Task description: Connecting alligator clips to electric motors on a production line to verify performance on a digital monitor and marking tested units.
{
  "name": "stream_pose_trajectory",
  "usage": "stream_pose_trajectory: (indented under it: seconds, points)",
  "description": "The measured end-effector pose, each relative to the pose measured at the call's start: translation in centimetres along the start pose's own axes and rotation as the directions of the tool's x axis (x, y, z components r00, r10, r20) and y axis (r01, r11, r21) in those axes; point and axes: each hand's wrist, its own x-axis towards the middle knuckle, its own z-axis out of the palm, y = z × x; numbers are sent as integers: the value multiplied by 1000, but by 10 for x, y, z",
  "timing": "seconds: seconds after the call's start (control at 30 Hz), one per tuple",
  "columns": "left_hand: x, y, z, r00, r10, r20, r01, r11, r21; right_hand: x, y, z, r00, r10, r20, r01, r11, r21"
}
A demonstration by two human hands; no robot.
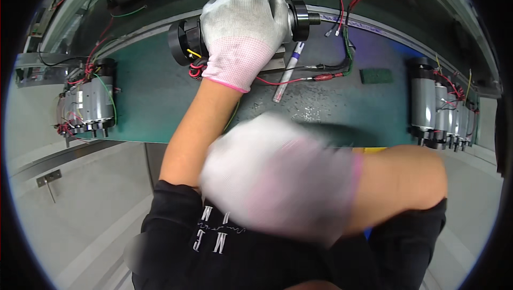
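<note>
Green bench top (pixel 147 95) is spanning the head view. Toward its far edge a black-ended motor (pixel 300 19) is lying, long axis roughly left to right, beyond both hands. Nearer to it, the left hand (pixel 240 33) is gripping its middle from above; the right hand (pixel 278 178) is showing blurred before the black shirt (pixel 173 231), its opening and any hold impossible to tell.

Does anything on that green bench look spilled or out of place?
Yes: small shiny specks lie scattered beside the marker on the green work surface, looking odd against its plainer areas; I can't tell whether they're droplets or debris.
</note>
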Motion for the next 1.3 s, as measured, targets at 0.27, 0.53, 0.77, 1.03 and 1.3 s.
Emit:
stream_pose_trajectory:
  seconds: [0.27, 0.53, 0.77, 1.03, 1.3]
  points:
    - [4, -7, -1, 997, -12, 79, 14, 1000, -25, -78, 143, 12, 325, 856, -401, -477, 515, 712]
    - [2, -2, 6, 1000, 19, -12, -19, 999, -42, -47, 181, 33, 322, 924, -209, -359, 323, 876]
    - [0, -8, 7, 994, 71, -83, -74, 997, -36, -43, 186, 40, 276, 932, -235, -367, 328, 871]
    - [-1, -32, 5, 916, 396, 65, -401, 893, 204, -39, 181, 37, 344, 895, -283, -259, 380, 888]
    - [8, -11, 7, 975, 216, 49, -220, 969, 115, -47, 207, 46, 310, 864, -398, -265, 480, 836]
